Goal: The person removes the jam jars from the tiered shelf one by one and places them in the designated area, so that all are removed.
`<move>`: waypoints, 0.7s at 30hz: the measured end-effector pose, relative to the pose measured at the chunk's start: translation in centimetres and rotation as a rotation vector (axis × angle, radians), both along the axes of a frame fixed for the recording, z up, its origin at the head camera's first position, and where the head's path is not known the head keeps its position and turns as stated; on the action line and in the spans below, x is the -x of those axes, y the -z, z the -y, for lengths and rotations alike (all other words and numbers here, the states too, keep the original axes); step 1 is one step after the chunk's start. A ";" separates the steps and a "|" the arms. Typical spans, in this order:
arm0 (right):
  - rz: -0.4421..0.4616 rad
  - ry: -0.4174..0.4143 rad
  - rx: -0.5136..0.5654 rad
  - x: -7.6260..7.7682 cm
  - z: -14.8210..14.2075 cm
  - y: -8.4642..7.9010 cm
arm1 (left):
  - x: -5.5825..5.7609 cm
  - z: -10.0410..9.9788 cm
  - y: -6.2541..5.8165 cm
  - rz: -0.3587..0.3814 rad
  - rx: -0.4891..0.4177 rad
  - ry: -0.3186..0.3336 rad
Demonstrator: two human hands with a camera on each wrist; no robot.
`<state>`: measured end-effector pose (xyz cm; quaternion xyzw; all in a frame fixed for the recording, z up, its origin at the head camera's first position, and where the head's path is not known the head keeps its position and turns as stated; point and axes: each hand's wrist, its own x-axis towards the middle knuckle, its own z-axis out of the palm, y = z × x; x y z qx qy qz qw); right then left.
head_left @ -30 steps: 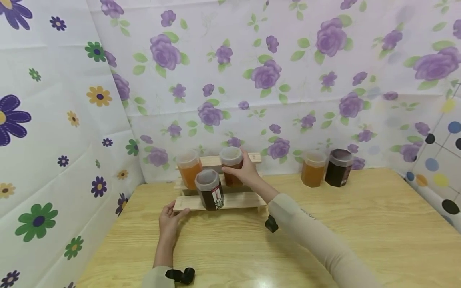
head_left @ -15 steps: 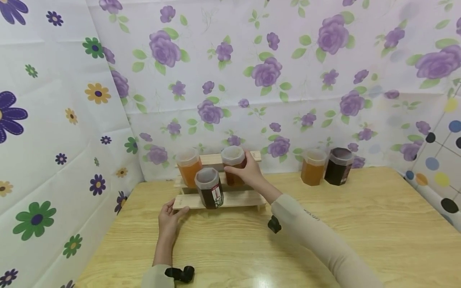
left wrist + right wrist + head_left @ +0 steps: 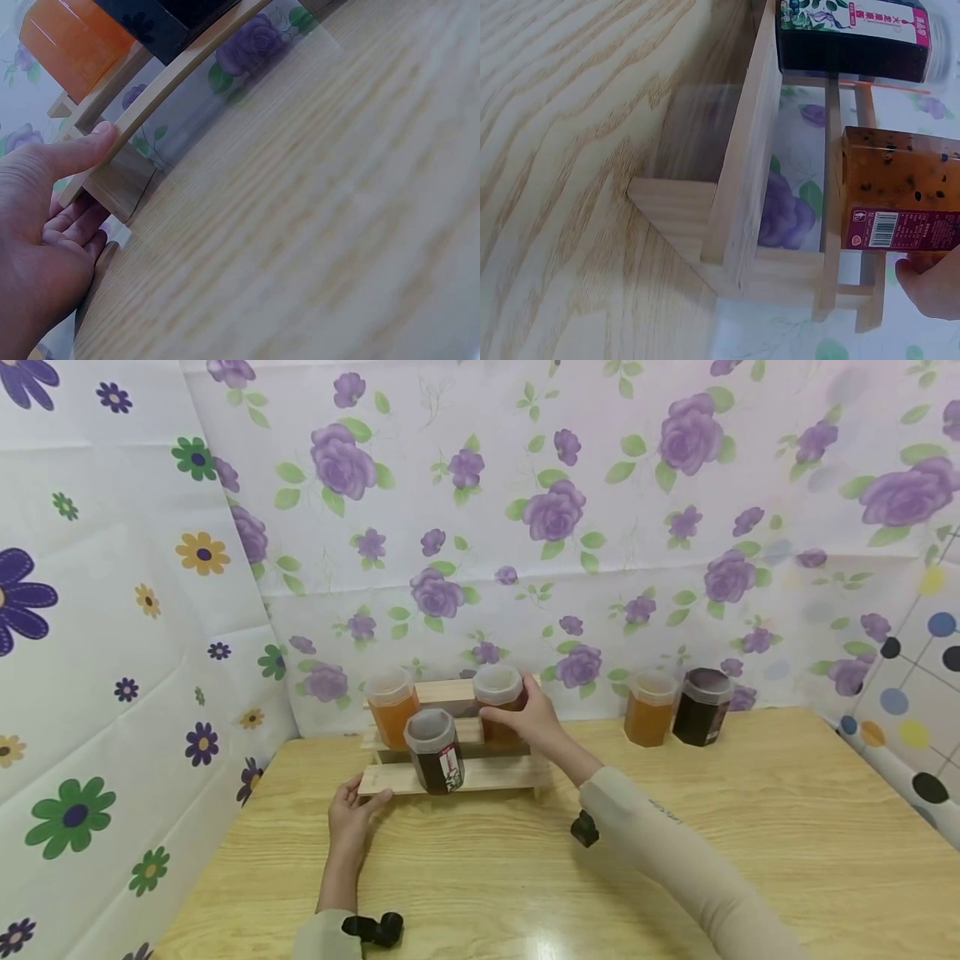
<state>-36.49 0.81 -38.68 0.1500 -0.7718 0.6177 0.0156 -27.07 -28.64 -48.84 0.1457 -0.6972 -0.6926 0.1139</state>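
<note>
A three-tier wooden rack (image 3: 502,772) stands on the table. My left hand (image 3: 349,827) grips the left end of its lowest board, the thumb on the front edge and the fingers beneath in the left wrist view. On the middle tier my right hand (image 3: 538,723) holds an amber jam jar (image 3: 900,176) with dark specks and a barcode label, thumb in front, fingers around the far right side. Left of it stands an orange jar (image 3: 396,720). A dark jar (image 3: 438,762) with a red-and-white label sits on the lowest board, left of its middle.
At the table's back right, another orange-amber jar (image 3: 649,714) and a dark jar (image 3: 702,708) stand side by side. Flowered sheets (image 3: 480,527) hang behind and to the left. The wooden table (image 3: 465,868) stretches in front of the rack.
My right hand has shifted the amber jar a little to the right along the middle tier. The left hand stays on the lowest board, and the other jars keep their places.
</note>
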 end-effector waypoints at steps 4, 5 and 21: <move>-0.012 0.018 -0.026 -0.3 -0.7 -0.3 | 0.1 -0.1 0.0 -0.001 0.003 -0.002; -0.008 0.021 -0.025 -0.4 -0.9 -0.3 | 0.1 -0.1 0.0 0.000 0.005 -0.003; -0.049 0.085 -0.032 -1.3 -4.0 -0.7 | 0.1 0.2 0.1 -0.001 0.000 0.005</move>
